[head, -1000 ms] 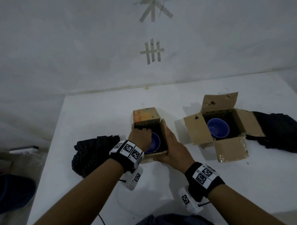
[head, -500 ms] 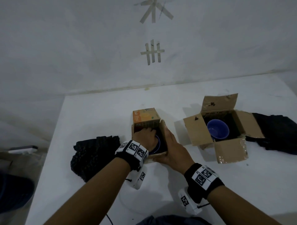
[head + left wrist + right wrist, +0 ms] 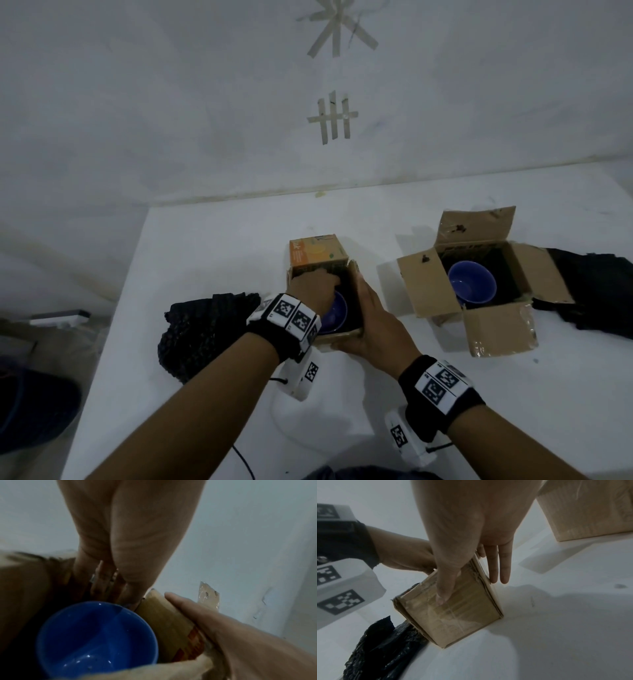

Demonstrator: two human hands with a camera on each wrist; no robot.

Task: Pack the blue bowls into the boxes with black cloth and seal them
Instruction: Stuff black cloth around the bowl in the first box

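A small cardboard box (image 3: 317,255) stands mid-table with a blue bowl (image 3: 335,313) inside on dark lining. My left hand (image 3: 313,291) reaches into it, fingers pointing down between the bowl (image 3: 96,639) and the far wall; the fingertips are hidden. My right hand (image 3: 373,322) braces the box's right side with straight fingers (image 3: 504,566) and lays its thumb on the near face (image 3: 453,615). To the right, a larger box (image 3: 428,287) stands with flaps open, a second blue bowl (image 3: 472,287) on black cloth inside.
A crumpled black cloth (image 3: 205,329) lies left of the small box, another black cloth (image 3: 596,291) right of the larger box. The white table (image 3: 219,246) meets a wall at the back; its left edge drops to the floor.
My left hand has pushed further into the small box toward its far wall, covering more of the bowl. The right hand has stayed on the box's side.
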